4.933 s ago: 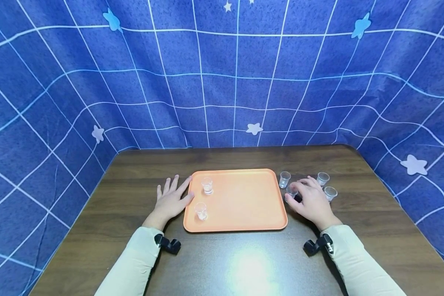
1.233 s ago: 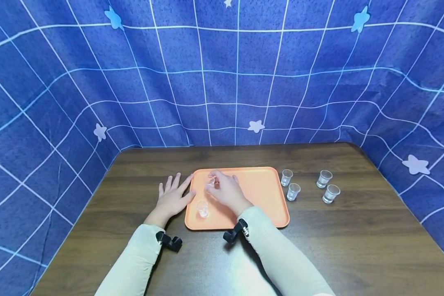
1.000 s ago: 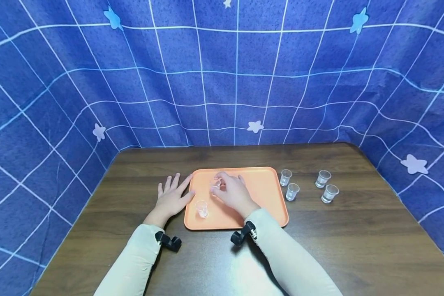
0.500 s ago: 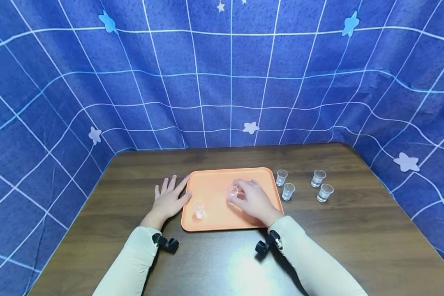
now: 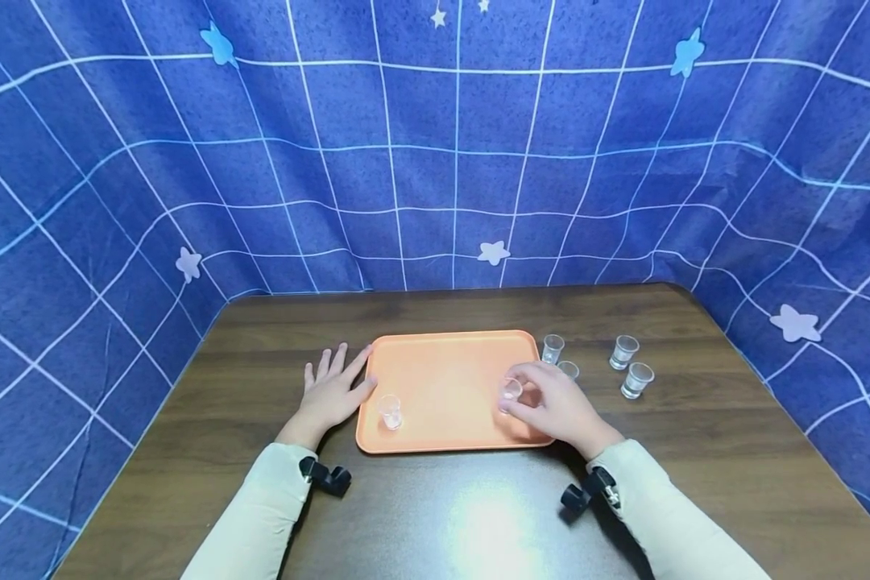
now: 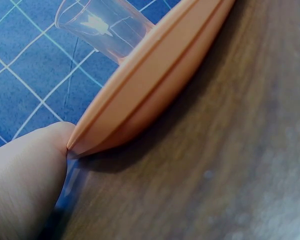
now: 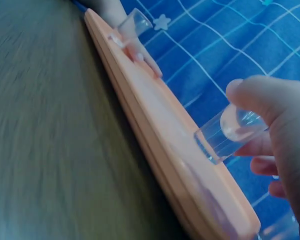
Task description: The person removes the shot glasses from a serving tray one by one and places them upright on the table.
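Left hand spread, your right pinching a clear tapered cup, maybe lifted; orange rectangular tray: one cup aboard, four off.

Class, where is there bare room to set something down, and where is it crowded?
Free: the middle of the orange tray, between its left glass and the right hand; the table in front of the tray, between the sleeves. Crowded: the tray's right end, where the held glass is close to two glasses outside.

The right hand has carried a glass rightward.
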The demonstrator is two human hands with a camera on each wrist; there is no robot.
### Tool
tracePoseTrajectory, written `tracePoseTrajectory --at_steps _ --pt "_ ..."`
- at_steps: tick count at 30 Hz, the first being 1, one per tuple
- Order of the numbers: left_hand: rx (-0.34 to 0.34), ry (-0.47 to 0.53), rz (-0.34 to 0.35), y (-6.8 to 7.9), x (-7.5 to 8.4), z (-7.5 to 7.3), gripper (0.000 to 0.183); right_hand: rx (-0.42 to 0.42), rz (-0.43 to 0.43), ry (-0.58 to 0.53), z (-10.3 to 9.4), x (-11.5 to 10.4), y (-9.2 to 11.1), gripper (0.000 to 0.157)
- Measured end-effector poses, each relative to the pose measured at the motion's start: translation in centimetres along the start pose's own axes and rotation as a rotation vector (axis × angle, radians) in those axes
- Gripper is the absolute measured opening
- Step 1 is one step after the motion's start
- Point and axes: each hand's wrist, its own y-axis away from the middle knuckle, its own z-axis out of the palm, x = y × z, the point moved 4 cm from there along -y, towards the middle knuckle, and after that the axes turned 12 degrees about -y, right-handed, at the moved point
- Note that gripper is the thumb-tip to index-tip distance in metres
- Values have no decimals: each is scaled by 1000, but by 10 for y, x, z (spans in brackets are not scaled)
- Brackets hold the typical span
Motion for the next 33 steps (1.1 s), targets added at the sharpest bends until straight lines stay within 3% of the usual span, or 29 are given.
tracePoseTrajectory --at_steps 6,11,18,27,33 --pt "-5 -10 1 0 -1 1 70 78 -129 63 -23 3 20 32" --pt "-14 -9 0 0 0 0 70 109 -213 54 -37 0 34 34" --pt "-4 -14 3 0 1 0 70 101 -212 70 -47 9 50 34" --pt "-3 -5 0 1 2 -1 69 224 -268 30 -64 27 66 35" --pt "-3 -7 -4 1 1 -2 69 208 -262 88 -73 34 71 36"
